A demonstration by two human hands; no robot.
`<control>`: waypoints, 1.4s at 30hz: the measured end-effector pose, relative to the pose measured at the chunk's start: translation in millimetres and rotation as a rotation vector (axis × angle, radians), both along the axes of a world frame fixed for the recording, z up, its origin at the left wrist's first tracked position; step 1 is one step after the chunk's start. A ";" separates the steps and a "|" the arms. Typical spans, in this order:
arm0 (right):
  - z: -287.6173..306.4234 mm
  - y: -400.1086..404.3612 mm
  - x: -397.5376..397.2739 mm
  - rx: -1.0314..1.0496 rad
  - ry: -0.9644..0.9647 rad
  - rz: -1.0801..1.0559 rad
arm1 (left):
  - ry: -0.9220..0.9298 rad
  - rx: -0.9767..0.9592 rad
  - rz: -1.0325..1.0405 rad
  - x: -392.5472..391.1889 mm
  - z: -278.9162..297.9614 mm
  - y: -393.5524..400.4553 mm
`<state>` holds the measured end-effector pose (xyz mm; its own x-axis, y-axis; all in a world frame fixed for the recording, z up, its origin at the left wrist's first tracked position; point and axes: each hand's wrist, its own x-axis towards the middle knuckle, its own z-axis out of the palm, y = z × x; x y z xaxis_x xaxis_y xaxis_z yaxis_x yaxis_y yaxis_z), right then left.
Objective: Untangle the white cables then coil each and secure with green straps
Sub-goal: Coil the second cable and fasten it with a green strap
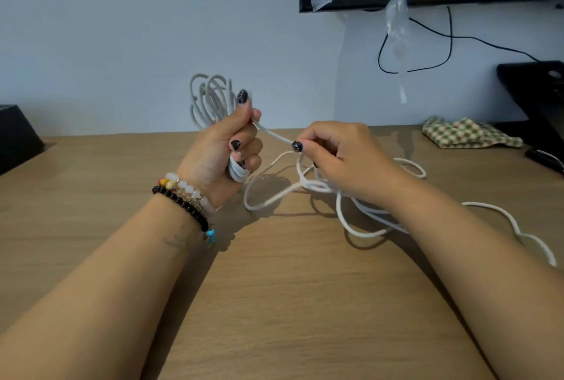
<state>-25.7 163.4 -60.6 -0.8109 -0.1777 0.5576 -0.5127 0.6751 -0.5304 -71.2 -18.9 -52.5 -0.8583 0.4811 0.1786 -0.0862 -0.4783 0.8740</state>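
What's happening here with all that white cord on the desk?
A person is winding up white cable at a wooden table. The left hand grips a bundle of coiled white cable loops, held upright above the table. The right hand pinches the stretch of cable leading from that coil. The rest, a loose tangle of white cable, lies on the table under and beyond the right hand, not yet coiled. No green strap is in view.

Two hands (227,141), one coil (210,98) (cable tangle (341,196) uncounted).
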 end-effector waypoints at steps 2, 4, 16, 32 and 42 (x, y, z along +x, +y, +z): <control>-0.3 -1.6 1.0 0.006 0.016 -0.006 | 0.011 0.015 0.031 -2.3 -3.3 1.4; -4.1 -7.5 1.9 0.011 0.003 0.003 | 0.052 -0.009 0.073 -3.8 -8.3 2.5; -12.5 -22.9 3.0 -0.009 0.021 0.022 | 0.123 -0.314 0.388 3.5 -15.8 17.7; -8.9 -6.2 1.3 -0.025 -0.125 -0.041 | -0.193 0.271 0.505 -13.1 3.4 3.2; 4.8 22.5 -1.2 -0.145 -0.151 -0.176 | -0.147 0.269 0.229 -3.2 7.8 0.6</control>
